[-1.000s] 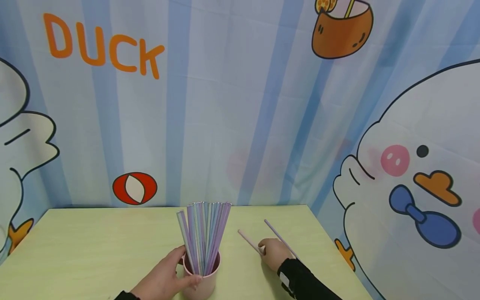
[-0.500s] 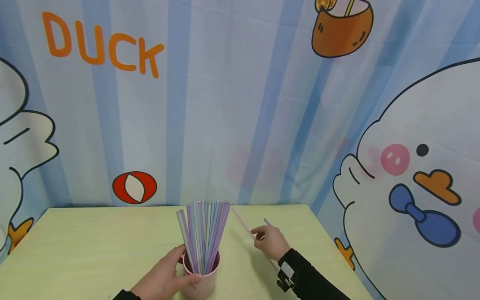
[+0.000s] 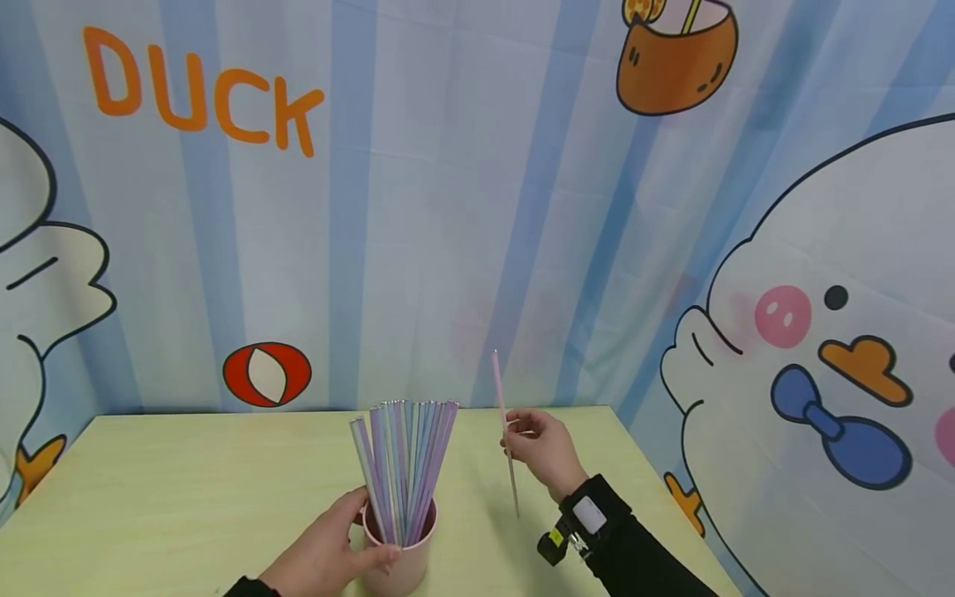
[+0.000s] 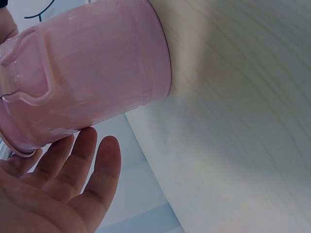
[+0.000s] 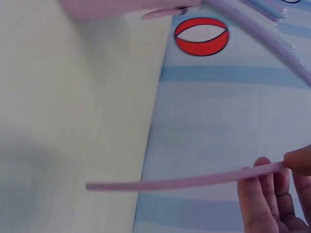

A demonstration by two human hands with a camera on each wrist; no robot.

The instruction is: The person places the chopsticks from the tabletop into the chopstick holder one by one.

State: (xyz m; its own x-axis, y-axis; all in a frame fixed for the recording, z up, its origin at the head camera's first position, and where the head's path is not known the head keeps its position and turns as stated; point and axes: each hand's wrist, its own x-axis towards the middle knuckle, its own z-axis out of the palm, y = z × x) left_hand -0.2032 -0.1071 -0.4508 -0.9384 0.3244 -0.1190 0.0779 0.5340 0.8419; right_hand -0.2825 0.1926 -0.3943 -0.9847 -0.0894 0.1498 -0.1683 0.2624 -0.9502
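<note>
A pink mug (image 3: 409, 572) stands upright near the table's front, holding a bundle of lilac, blue and silvery straws (image 3: 406, 464). My left hand (image 3: 332, 543) holds the mug from the left, thumb on its front side near the rim and fingers round behind. In the left wrist view, several fingertips lie along the mug's wall (image 4: 102, 63), whose handle shows. To the right of the mug, my right hand (image 3: 545, 448) pinches a pink straw (image 3: 498, 381) between thumb and fingers. That straw is raised and nearly upright; its lower end (image 5: 112, 186) points down toward the table in the right wrist view.
The pale yellow table (image 3: 209, 489) runs back to a blue-striped curtain (image 3: 448, 207) printed with ducks and a coconut drink. A wrist device with a small camera (image 3: 555, 543) sits on my right forearm.
My right hand has lifted the pink straw off the table and tilted it from slanting to nearly upright. A purple straw behind it no longer shows. My left hand stays on the mug.
</note>
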